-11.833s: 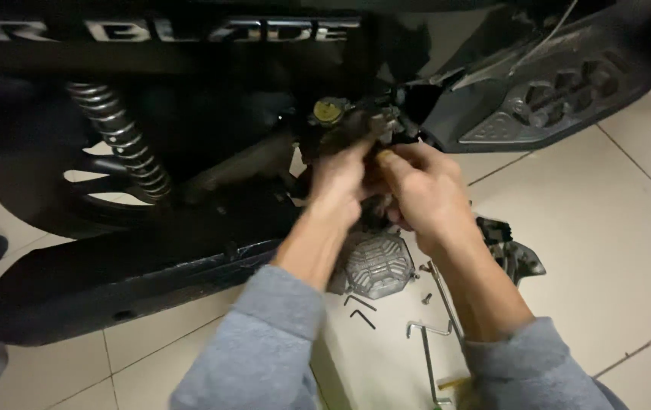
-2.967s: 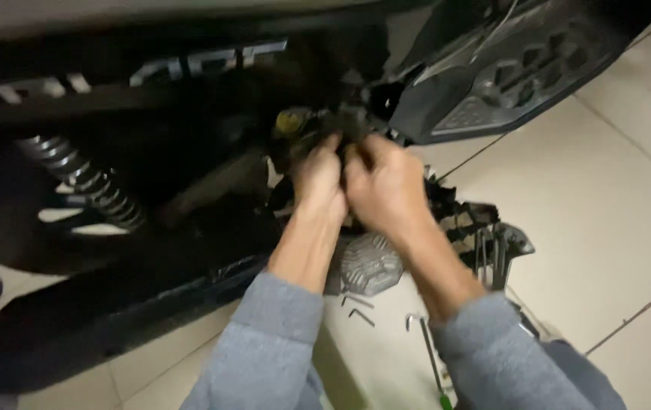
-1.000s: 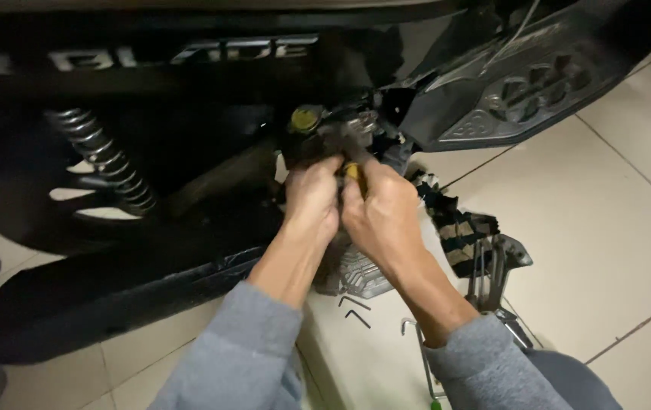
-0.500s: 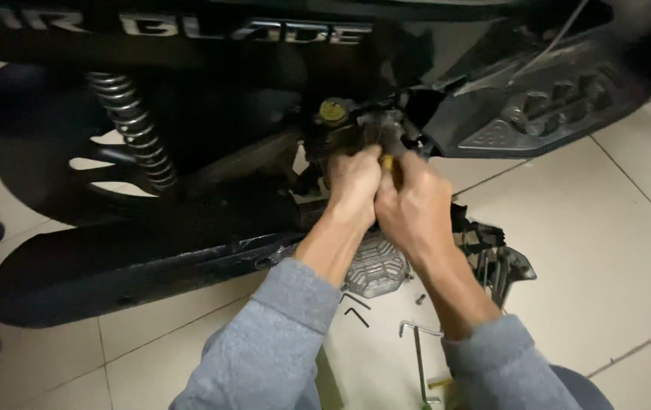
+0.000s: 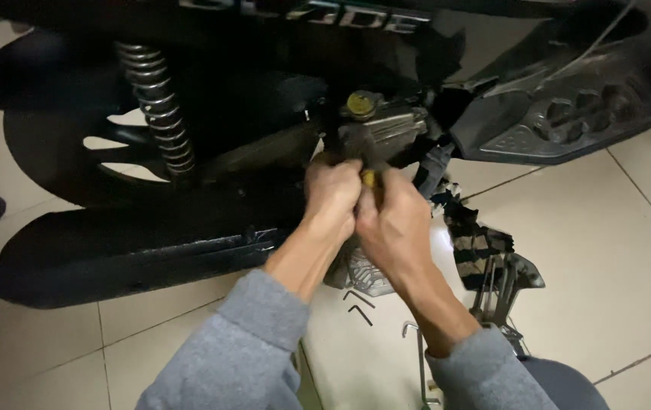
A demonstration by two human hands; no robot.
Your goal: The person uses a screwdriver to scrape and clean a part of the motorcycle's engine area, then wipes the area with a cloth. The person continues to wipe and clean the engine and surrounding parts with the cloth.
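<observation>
Since half a second earlier, the two hands had slid a little lower and left in the head view, while staying pressed together under the grimy grey metal engine block (image 5: 382, 133) of the black scooter (image 5: 211, 114). The left hand (image 5: 333, 201) was curled shut, knuckles up, and the right hand (image 5: 394, 228) was closed against it; between them a small yellow-tipped tool handle (image 5: 369, 179) showed, gripped where the fingers met. That steady hold suggested the same turning or pressing effort on one fitting was continuing, not a new step. The round brass-coloured cap (image 5: 360, 104) sat just above the hands, untouched. The tool's working end and the part it met were hidden behind the fingers, so I cannot tell which hand bore the load. The chrome coil shock spring (image 5: 154, 106) stood well left. Thin bent metal keys (image 5: 356, 307) lay on the pale tiled floor (image 5: 614, 250) beneath the wrists, beside a ribbed grey cover (image 5: 360, 273) half hidden.
</observation>
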